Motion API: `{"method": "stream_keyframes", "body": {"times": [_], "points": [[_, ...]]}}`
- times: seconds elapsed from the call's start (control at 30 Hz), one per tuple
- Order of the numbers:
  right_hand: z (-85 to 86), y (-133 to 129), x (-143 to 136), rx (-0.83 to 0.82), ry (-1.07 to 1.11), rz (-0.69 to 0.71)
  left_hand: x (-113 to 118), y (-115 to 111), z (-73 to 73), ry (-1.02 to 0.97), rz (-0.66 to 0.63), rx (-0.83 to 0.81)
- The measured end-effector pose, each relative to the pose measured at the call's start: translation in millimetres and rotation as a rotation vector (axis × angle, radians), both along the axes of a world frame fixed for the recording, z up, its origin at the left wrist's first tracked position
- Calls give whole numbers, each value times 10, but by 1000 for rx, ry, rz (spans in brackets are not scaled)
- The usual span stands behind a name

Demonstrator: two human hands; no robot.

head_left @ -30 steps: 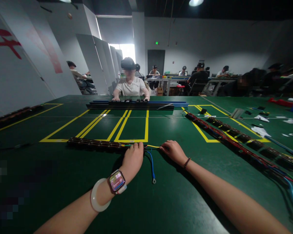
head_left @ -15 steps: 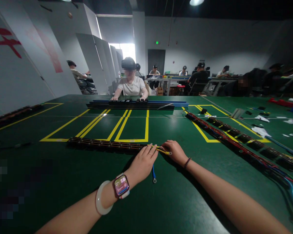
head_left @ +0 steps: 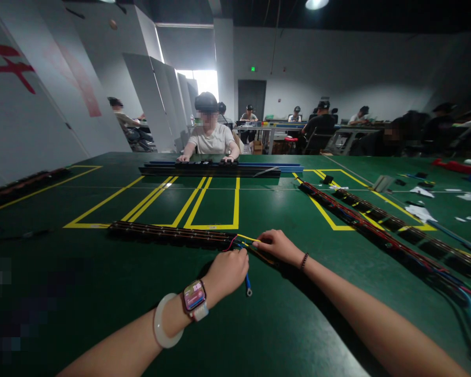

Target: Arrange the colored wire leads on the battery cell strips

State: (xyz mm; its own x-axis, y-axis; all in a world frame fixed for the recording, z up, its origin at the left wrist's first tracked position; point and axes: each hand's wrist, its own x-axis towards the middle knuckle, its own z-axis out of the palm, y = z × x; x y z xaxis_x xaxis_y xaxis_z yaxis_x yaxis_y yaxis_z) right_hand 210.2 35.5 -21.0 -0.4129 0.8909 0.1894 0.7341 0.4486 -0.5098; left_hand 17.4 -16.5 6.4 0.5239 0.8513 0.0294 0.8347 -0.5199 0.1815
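Note:
A long black strip [head_left: 172,235] with thin copper-coloured lines along its top lies across the table in front of me. Several cables leave its right end, among them a thin pink wire [head_left: 233,242]. My left hand [head_left: 226,270] is closed around a blue cable [head_left: 248,283], whose ring terminal sticks out below the fingers. To its right, my right hand [head_left: 281,246] pinches a yellow cable [head_left: 246,237] between thumb and fingertips. A darker cable end runs beneath the right hand; its detail is hard to make out.
The green table [head_left: 275,324] carries yellow tape outlines [head_left: 235,204]. Red and blue cable bundles [head_left: 353,220] and another black strip [head_left: 404,228] lie to the right. Across the table, a person [head_left: 210,137] has both hands on black and blue rails [head_left: 220,168]. Scraps [head_left: 419,212] lie far right.
My left hand has drawn back toward me from the strip's end, its fingers now curled on the blue cable. My right hand has shifted slightly, and the yellow cable's terminal no longer shows.

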Motion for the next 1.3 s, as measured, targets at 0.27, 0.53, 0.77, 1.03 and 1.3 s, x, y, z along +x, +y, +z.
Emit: {"method": "stream_keyframes", "body": {"times": [0.27,0.53,0.77,1.03,1.3], "points": [[60,-91,-165,-89,-24,50,-25,72,-23,-308,83,-275],[105,-161,-244,-130,-33,22,-23,100,-53,-370,107,-316],[98,-237,-310,-149,46,-14,-38,118,-67,-410,131,-394],[80,-261,-323,-66,86,34,6,166,-236,-698,155,-729],[197,-308,-309,18,7,76,64,111,-282,-1080,161,-1047]]}}
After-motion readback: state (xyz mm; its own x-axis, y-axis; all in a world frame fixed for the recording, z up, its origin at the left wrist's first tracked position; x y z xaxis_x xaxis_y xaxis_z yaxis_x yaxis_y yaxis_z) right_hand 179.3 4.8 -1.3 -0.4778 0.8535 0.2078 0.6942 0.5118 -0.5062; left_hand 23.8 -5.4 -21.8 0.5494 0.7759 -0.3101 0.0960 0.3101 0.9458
